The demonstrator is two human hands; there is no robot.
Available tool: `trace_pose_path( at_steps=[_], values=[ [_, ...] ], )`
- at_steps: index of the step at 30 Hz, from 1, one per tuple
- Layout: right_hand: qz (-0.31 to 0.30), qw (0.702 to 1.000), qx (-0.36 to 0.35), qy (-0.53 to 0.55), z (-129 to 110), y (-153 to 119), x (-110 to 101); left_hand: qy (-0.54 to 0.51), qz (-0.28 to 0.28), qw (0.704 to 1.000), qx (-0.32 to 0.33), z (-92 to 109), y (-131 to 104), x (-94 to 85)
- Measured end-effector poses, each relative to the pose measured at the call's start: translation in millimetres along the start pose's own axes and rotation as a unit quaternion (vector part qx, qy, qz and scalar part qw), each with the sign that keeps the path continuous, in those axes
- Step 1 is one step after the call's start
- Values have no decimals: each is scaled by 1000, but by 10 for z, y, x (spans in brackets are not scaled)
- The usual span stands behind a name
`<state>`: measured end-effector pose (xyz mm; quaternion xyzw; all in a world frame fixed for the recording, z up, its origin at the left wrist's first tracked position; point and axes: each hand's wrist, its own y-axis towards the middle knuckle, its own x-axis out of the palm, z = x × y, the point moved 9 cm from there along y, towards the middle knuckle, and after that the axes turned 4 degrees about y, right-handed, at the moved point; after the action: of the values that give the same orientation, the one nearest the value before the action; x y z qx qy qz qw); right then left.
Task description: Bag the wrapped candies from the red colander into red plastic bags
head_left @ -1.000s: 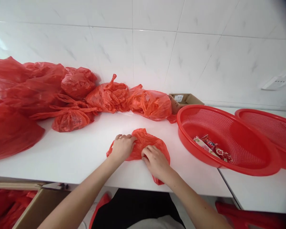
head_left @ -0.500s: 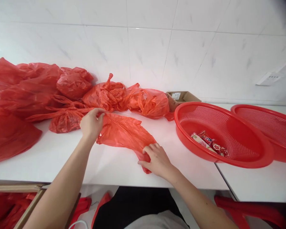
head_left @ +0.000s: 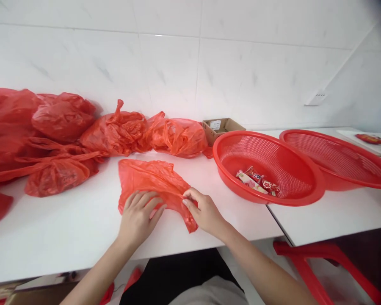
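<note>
A thin red plastic bag (head_left: 152, 178) lies flattened on the white table in front of me. My left hand (head_left: 139, 216) rests over its near left part, fingers spread and slightly bent. At the bag's right end, my right hand (head_left: 205, 212) pinches the plastic between thumb and fingers. To the right stands a red perforated basket (head_left: 222, 178) with several small wrapped snack packets (head_left: 257, 180) at its bottom. Behind the bag sit filled, tied red bags (head_left: 178, 137) along the wall.
More filled red bags (head_left: 63, 114) pile up at the left. A small open cardboard box (head_left: 211, 133) stands behind the basket. A second red basket (head_left: 333, 178) is at the right, with a wall socket (head_left: 317, 98) above. A red stool (head_left: 305, 252) is below the table.
My left hand has let go of the bag's upper left corner and come down and right onto its near part. My right hand stays at the right end. The view has turned rightward.
</note>
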<state>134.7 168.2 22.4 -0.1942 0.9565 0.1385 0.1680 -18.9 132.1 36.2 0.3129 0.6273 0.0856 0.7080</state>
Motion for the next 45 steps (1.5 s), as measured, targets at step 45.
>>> trace_pose_path(
  at_steps=[45],
  values=[
    [-16,913,-129,-385,-502,-98,1,-465,-300,788,-269,11,-28,-200]
  ],
)
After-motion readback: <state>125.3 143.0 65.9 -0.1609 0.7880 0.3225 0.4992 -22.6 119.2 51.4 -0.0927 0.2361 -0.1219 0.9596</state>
